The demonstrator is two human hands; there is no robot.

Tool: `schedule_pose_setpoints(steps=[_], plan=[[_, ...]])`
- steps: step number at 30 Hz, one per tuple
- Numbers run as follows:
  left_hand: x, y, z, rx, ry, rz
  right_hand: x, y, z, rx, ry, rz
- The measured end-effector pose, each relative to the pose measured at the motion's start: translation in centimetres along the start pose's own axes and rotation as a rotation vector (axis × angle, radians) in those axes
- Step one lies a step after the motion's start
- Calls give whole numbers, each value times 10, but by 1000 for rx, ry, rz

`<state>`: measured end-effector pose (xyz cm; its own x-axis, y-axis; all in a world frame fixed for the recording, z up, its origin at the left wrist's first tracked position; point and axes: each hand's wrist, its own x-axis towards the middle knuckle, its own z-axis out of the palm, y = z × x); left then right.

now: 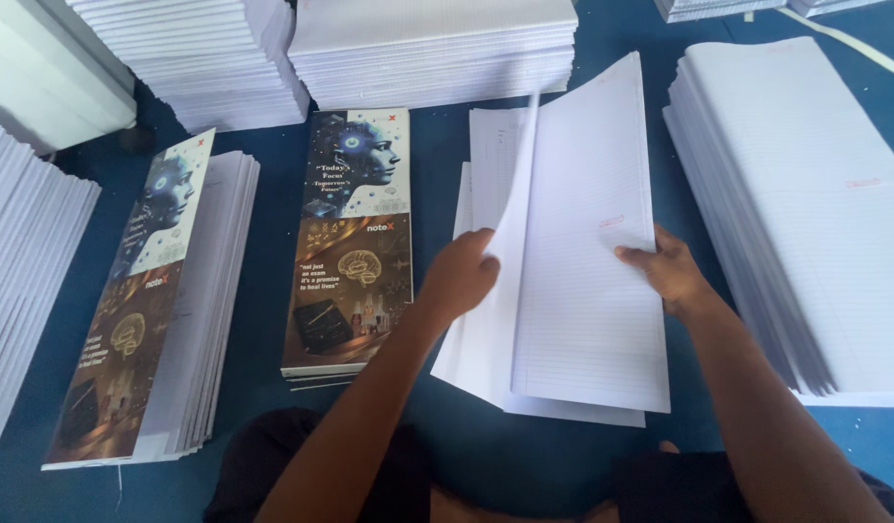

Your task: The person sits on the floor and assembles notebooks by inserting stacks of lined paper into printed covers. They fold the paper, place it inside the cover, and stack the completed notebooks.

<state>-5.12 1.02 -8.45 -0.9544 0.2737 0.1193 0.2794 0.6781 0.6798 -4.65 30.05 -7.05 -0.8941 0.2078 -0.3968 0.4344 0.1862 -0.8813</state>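
A loose bundle of long white ruled sheets [582,291] lies in front of me on the blue floor [437,145]. My left hand [463,274] grips the bundle's left edge, where some sheets curl up and bend over. My right hand [667,266] rests on the bundle's right edge, thumb on top of the upper sheet. The top sheets are lifted and tilted toward the right.
A short stack of printed covers [353,232] lies left of my hands, and a taller leaning pile with the same cover [147,310] further left. High stacks of ruled paper stand at the right [805,213], back [432,44] and far left [21,281].
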Motion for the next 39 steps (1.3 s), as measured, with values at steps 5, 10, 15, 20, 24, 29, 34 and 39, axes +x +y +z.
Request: schedule_pose_setpoints(steps=[5,10,15,20,24,29,34,39], plan=[[3,49,-7,-195,-212,-169,21,16,-3,0,-18,-6],[10,52,21,-456,-285,-33,37,36,-5,71,-61,-5],[21,14,62,-336,23,-113,48,53,-6,91,-93,-23],[27,-23,82,-363,44,-453,46,56,-3,48,-68,64],[27,-35,91,-475,46,-606,40,50,-1,116,-102,70],[30,-42,92,-802,69,-596,31,37,4,69,-94,44],[41,-27,81,-1087,76,-741,15,18,10,5,-83,24],[44,-16,70,-1253,36,-753,3,7,10,12,-79,33]])
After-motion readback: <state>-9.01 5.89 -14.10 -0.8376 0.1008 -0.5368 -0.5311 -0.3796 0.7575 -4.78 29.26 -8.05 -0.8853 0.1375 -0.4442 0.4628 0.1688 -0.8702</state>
